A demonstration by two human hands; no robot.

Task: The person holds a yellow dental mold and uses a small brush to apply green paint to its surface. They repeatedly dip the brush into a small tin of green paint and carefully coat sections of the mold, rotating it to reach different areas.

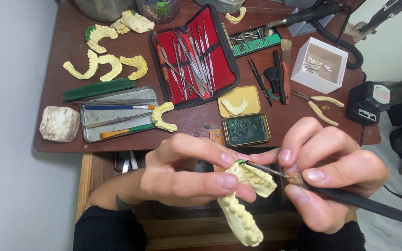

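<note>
From the head view, the left hand (182, 174) is closed around a pale yellow dental cast (245, 200), thumb and fingers pinching it in the air in front of the worktop (66, 51), teeth row turned up towards the camera. The right hand (331, 172) grips a dark wired carving tool (350, 202) like a pen, its thin metal tip (264, 168) touching a small green wax spot (241, 161) at the upper end of the cast. The step in hand looks like laying or shaping wax on that tooth; the next stroke seems to call for a steady cast and a light, short movement of the tip so the wax stays on the one spot. Behind the hands, on the worktop, lie an open tin of green wax (246, 129), a red instrument case (192, 56), a metal tray with brushes (117, 114), several more yellow casts (103, 65), pliers (317, 104) and a white box (319, 65).
</note>
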